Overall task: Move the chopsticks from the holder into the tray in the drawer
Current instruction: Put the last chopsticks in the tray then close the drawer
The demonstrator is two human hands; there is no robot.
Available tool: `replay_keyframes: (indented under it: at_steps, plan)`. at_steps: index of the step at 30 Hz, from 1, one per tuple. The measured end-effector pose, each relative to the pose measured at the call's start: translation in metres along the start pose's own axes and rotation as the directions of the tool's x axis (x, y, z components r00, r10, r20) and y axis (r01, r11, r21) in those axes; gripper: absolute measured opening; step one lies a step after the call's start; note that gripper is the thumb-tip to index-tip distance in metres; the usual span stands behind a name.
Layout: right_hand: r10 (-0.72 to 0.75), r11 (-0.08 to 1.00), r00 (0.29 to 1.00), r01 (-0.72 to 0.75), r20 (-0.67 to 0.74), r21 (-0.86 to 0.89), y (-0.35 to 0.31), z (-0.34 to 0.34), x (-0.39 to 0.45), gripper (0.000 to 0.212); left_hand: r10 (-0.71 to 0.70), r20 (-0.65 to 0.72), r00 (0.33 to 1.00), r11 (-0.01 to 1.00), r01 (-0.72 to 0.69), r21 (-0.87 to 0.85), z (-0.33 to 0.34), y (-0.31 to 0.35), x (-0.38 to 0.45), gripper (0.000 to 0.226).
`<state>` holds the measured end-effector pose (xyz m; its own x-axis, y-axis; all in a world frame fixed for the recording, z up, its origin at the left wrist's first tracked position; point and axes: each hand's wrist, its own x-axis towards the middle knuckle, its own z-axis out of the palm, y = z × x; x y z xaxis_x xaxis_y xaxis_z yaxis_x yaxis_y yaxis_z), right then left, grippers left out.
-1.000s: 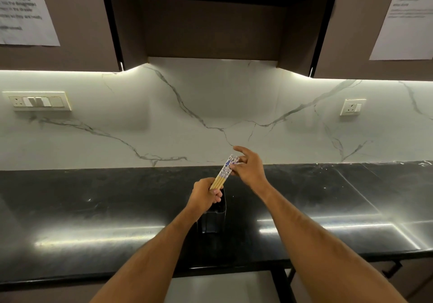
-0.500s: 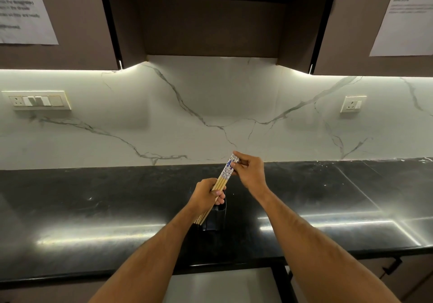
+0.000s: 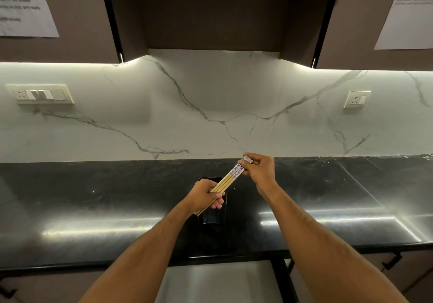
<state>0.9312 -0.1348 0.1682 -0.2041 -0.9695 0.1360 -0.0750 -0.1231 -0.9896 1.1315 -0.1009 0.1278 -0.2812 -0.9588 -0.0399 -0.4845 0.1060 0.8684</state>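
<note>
Bamboo-coloured chopsticks, four by the look of it, lifted clear above the black holder on the dark counter, lower half wrapped in the curled left hand, patterned tops pinched by the right hand further back. Probably light, stiff and smooth, so liable to fan apart or slide out if held loosely. Best kept gripped mid-length as one tight bundle, with the top ends steadied, for the trip down to the drawer tray, not in view.
</note>
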Motion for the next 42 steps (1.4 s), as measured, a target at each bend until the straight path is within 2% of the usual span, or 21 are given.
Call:
replay_keyframes:
  at_steps: [2, 4, 6, 8, 10, 11, 13, 15, 23, 26, 30, 34, 39, 42]
  plan:
    - [-0.017, 0.997, 1.0, 0.017, 0.0, -0.073, 0.005, -0.003, -0.002, 0.032, -0.02, -0.022, 1.0, 0.999, 0.021, 0.042, 0.001, -0.001, 0.0, 0.015]
    - [-0.137, 0.929, 0.99, 0.137, 0.024, -0.343, 0.007, -0.005, -0.006, 0.042, -0.057, -0.062, 0.996, 0.992, 0.064, 0.112, 0.005, 0.0, 0.003, 0.012]
    - [-0.255, 0.756, 0.955, 0.296, 0.155, -0.584, 0.007, -0.006, -0.01, 0.059, -0.078, -0.078, 0.994, 0.972, 0.093, 0.215, 0.008, -0.001, 0.004, 0.011]
    - [-0.285, 0.528, 0.867, 0.497, 0.408, -0.689, 0.003, -0.006, -0.015, 0.061, -0.056, -0.067, 0.996, 0.93, 0.076, 0.359, 0.011, -0.002, 0.005, 0.011]
    - [-0.131, 0.331, 0.768, 0.63, 0.626, -0.703, -0.001, -0.003, -0.022, 0.044, 0.006, -0.057, 0.998, 0.838, 0.027, 0.544, 0.014, 0.0, 0.004, 0.009]
    - [-0.037, 0.259, 0.737, 0.66, 0.675, -0.706, -0.001, -0.001, -0.026, 0.031, 0.033, -0.048, 0.998, 0.774, 0.005, 0.633, 0.016, 0.002, 0.002, 0.006]
    - [0.075, 0.126, 0.71, 0.69, 0.7, -0.713, 0.002, 0.0, -0.032, 0.013, 0.068, -0.032, 0.997, 0.671, -0.022, 0.741, 0.021, 0.005, -0.003, 0.016]
    - [0.107, 0.048, 0.7, 0.706, 0.706, -0.707, 0.008, -0.002, -0.038, 0.011, 0.083, -0.006, 0.997, 0.624, -0.047, 0.78, 0.027, 0.004, -0.01, 0.023]
    - [0.128, 0.054, 0.679, 0.723, 0.723, -0.688, 0.028, -0.003, -0.061, 0.015, 0.11, 0.0, 0.994, 0.559, -0.062, 0.827, 0.046, -0.014, -0.032, 0.017]
    - [0.123, 0.053, 0.673, 0.729, 0.729, -0.682, 0.035, -0.002, -0.076, 0.018, 0.102, 0.003, 0.995, 0.562, -0.061, 0.825, 0.05, -0.022, -0.042, 0.016]
    - [0.136, 0.032, 0.664, 0.739, 0.735, -0.673, 0.045, -0.006, -0.096, 0.012, 0.07, 0.029, 0.997, 0.576, -0.065, 0.815, 0.059, -0.03, -0.057, 0.014]
    - [0.217, -0.01, 0.651, 0.746, 0.727, -0.666, 0.062, -0.008, -0.135, 0.012, -0.01, 0.056, 0.998, 0.557, -0.041, 0.829, 0.082, -0.045, -0.091, 0.022]
    - [0.298, 0.001, 0.641, 0.74, 0.707, -0.672, 0.095, -0.012, -0.193, 0.013, 0.036, 0.057, 0.998, 0.44, -0.067, 0.895, 0.122, -0.078, -0.153, 0.028]
    - [0.3, -0.009, 0.643, 0.74, 0.704, -0.672, 0.124, -0.023, -0.23, 0.014, 0.049, 0.095, 0.994, 0.452, -0.107, 0.886, 0.144, -0.093, -0.181, 0.021]
